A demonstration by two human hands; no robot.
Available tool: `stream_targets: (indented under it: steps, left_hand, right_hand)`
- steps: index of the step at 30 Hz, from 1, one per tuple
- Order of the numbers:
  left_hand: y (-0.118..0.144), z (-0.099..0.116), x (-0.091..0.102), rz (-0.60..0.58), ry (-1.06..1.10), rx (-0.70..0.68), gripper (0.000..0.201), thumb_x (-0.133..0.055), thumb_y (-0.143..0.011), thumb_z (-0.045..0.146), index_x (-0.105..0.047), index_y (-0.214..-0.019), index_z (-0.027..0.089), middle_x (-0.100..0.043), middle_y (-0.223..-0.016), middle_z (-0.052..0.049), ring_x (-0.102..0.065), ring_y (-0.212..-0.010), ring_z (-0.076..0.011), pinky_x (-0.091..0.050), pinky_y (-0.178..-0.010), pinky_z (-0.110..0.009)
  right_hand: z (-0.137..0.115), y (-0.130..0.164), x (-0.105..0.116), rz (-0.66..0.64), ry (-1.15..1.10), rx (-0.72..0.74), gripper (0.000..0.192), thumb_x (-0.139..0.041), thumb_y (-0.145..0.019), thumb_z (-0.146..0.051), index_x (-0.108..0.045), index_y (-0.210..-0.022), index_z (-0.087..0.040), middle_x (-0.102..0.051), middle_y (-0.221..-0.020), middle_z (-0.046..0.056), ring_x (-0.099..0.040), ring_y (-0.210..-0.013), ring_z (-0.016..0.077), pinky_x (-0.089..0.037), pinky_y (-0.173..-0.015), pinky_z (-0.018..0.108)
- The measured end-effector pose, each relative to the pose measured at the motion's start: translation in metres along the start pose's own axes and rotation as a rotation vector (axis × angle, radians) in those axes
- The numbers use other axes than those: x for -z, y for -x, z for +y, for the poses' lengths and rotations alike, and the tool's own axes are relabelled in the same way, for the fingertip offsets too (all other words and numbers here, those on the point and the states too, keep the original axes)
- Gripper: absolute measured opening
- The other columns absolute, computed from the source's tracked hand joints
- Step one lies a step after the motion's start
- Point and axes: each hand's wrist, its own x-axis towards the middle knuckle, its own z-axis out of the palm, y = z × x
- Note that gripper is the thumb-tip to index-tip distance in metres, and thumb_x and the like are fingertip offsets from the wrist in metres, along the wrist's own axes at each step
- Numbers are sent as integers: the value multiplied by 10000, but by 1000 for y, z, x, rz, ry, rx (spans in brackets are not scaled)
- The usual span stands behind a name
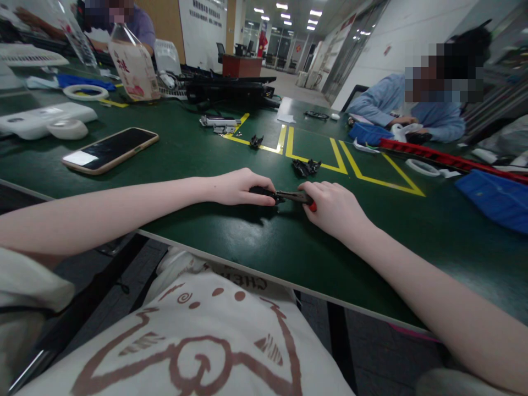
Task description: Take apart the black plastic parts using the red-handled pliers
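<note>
Between thumb and fingers, my left hand (243, 187) is closed on a small black part (262, 192), whose exact kind I cannot make out. My right hand (332, 206) grips red-handled pliers (291, 196); their metal jaws point left and meet the black part's right end. Both hands are low over the green table (231, 234), close to its front edge. Just beyond my hands lies a heap of black scraps (306, 167). Another small black piece (256, 142) sits farther back to its left.
A phone (111, 149) and white devices (47, 118) lie at left, with a plastic bottle (132, 63) behind. Yellow tape (315, 159) marks the tabletop. Blue trays (497, 198) and a red strip (454, 159) are at right. Co-workers sit across the table, one in a blue sleeve (377, 102).
</note>
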Motion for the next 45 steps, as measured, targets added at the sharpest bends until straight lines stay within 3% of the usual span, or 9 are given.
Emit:
stream_targets:
  steps: [12, 23, 45]
  left_hand:
    - [0, 2, -1, 25, 56, 29, 418, -634, -867, 479, -664, -1126, 153, -728, -942, -33, -643, -783, -139, -438, -713, -233]
    - [1, 3, 1, 5, 54, 23, 494, -698, -818, 526, -666, -1143, 154, -722, -934, -32, -626, -778, -146, -407, -681, -233]
    - [0, -1, -4, 64, 37, -16, 420, -683, -837, 421, -628, -1157, 155, -722, -970, -34, -645, -804, -138, -445, -717, -226]
  right_hand:
    - [2, -1, -1, -14, -62, -15, 251, -535, -880, -204, -630, -1108, -162, -726, -1003, 123, -657, -937, 282, -458, -808, 360]
    - [3, -3, 1, -42, -90, 2, 224, -525, -889, -218, -626, -1083, -163, -717, -1024, 126, -650, -958, 282, -458, -821, 372]
    - [2, -6, 3, -106, -101, -17, 177, -555, -893, -207, -629, -1049, -168, -724, -1010, 112, -674, -949, 277, -480, -791, 361]
